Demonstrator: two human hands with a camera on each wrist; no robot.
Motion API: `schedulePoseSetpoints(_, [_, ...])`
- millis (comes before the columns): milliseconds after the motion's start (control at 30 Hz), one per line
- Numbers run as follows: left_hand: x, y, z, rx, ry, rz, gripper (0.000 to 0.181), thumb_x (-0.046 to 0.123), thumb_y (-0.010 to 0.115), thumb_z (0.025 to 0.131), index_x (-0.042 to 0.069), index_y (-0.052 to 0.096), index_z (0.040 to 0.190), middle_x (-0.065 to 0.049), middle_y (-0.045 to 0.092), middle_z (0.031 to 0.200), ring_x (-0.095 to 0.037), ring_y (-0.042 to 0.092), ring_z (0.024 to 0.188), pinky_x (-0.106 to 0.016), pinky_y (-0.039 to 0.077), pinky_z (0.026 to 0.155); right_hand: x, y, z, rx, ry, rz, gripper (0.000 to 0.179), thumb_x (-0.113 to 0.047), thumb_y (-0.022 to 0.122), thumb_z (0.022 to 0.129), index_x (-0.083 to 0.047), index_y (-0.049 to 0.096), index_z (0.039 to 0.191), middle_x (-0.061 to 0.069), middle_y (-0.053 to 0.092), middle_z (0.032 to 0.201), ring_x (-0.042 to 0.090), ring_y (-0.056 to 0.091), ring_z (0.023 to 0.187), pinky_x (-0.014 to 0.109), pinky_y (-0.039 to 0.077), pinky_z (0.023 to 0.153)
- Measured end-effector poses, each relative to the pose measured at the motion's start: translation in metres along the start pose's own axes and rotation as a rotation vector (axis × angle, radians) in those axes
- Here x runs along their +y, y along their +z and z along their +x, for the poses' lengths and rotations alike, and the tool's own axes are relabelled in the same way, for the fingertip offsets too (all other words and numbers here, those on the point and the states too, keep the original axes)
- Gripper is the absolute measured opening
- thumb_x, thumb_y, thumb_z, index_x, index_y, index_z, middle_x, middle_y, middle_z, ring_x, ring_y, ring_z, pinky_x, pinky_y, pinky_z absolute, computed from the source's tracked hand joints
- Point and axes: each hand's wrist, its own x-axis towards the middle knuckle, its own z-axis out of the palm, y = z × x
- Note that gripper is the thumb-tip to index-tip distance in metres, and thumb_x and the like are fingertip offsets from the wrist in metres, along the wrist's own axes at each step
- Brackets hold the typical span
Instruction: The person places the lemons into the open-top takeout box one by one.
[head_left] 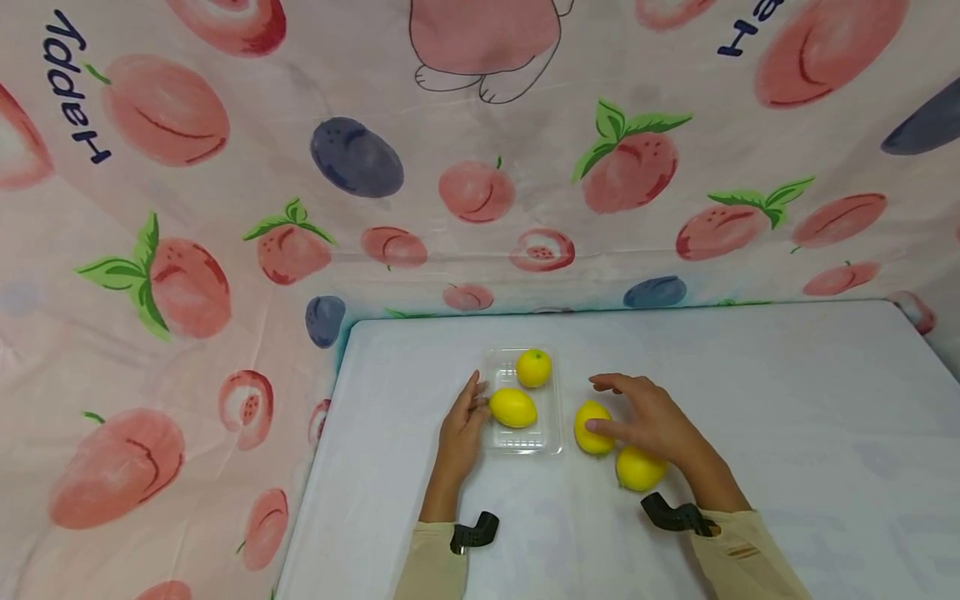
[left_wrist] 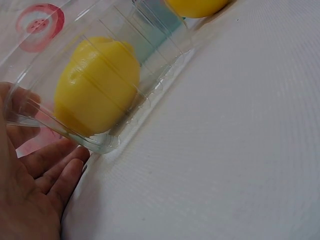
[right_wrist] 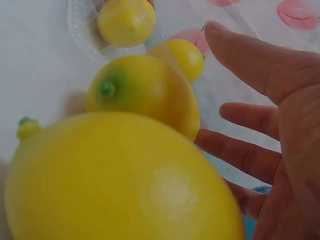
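Note:
A clear plastic tray [head_left: 556, 433] lies on the white table, with a yellow lemon [head_left: 513, 408] and a rounder yellow fruit [head_left: 533, 367] inside. My left hand [head_left: 461, 429] rests along the tray's left side, its fingers extended against the wall. Right of the tray sit two more lemons: one lemon [head_left: 591, 427] close to the tray and another lemon [head_left: 640, 469] nearer me. Over these two hovers my right hand [head_left: 651, 421], thumb and fingers spread apart. In the right wrist view nothing lies in its grip, and the near lemon [right_wrist: 120, 180] fills the foreground.
The white table [head_left: 787, 400] extends to both sides of the tray. Behind it and at the left hangs a pink cloth [head_left: 420, 150] printed with fruit. A black wrist mount [head_left: 474, 532] is on the left wrist, another black mount [head_left: 675, 515] on the right.

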Motion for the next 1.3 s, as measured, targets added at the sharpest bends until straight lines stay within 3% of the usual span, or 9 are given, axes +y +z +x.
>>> schedulePoseSetpoints(467, [0.005,0.000,-0.001,-0.006,-0.021,-0.007,0.059,0.013,0.048,0.103,0.024,0.037,0.160,-0.001,0.055,0.150,-0.023,0.057,0.130,-0.048,0.044,0.112,0.010,0.009,-0.009,-0.019,-0.022,-0.002,0.077,-0.054,0.085,0.076,-0.018,0.061,0.140,0.005,0.065,0.135,0.030,0.058,0.120,0.060,0.046,0.102])
schedulePoseSetpoints(1000, [0.004,0.000,0.000,-0.003,-0.011,-0.026,0.059,0.014,0.049,0.103,0.023,0.037,0.159,-0.002,0.055,0.150,-0.024,0.058,0.129,-0.049,0.044,0.112,0.013,0.014,-0.011,-0.029,-0.023,-0.011,0.078,-0.054,0.085,0.077,-0.019,0.059,0.142,0.005,0.064,0.137,0.027,0.060,0.115,0.056,0.049,0.100])
schedulePoseSetpoints(1300, [0.004,0.000,0.000,0.000,-0.008,-0.026,0.058,0.014,0.049,0.103,0.024,0.037,0.159,-0.001,0.055,0.150,-0.024,0.057,0.130,-0.050,0.043,0.113,0.011,0.014,-0.009,-0.053,-0.001,-0.063,0.076,-0.057,0.083,0.078,-0.023,0.058,0.141,0.003,0.068,0.122,0.024,0.059,0.109,0.054,0.050,0.097])
